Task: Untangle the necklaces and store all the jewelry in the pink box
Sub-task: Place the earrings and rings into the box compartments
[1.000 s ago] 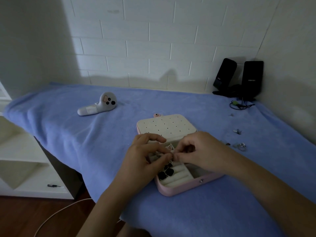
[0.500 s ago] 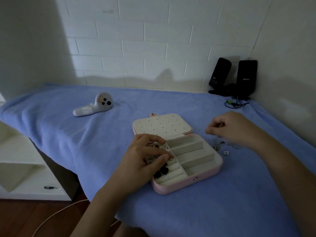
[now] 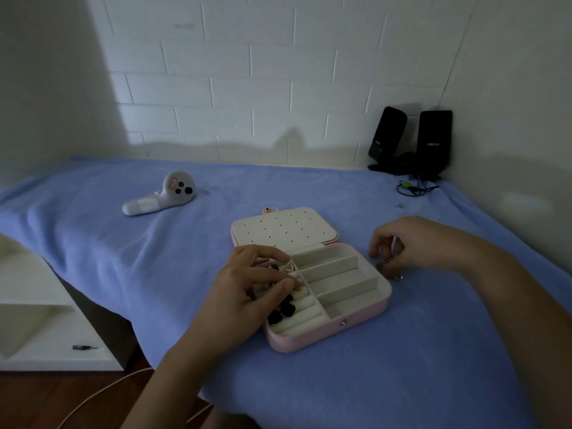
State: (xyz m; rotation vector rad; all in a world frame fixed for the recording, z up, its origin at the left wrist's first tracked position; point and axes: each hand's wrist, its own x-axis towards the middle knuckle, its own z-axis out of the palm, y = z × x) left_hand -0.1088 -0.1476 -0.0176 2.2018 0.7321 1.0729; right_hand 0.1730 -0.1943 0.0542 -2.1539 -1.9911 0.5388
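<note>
Beside the right wall of the open pink box [image 3: 356, 323], on the blue cloth [image 3: 402, 366], the right hand [image 3: 427, 246] hangs with fingers curled narrowly over a few loose silver pieces [image 3: 399, 277], which lie just off the box's right edge. The left hand [image 3: 247, 292] rests over the box's left side, thumb and forefinger tips drawn close together at the upper end of the ring rolls [image 3: 306, 314]. Whether either hand actually has a piece between its fingers cannot be told in this dim light. Two black pieces [image 3: 282, 314] already sit in the rolls, while the long compartments [image 3: 340, 274] on the right side show nothing in them. Judged step: gathering the loose pieces into the box. Recommended practice: take one piece at a time with fingertip and thumb, since the cloth's pile may snag a fine setting. Lift clear of the box wall and set each piece into a vacant compartment. Keep the left hand steadying the box, so that it does not slide on the cloth.
</note>
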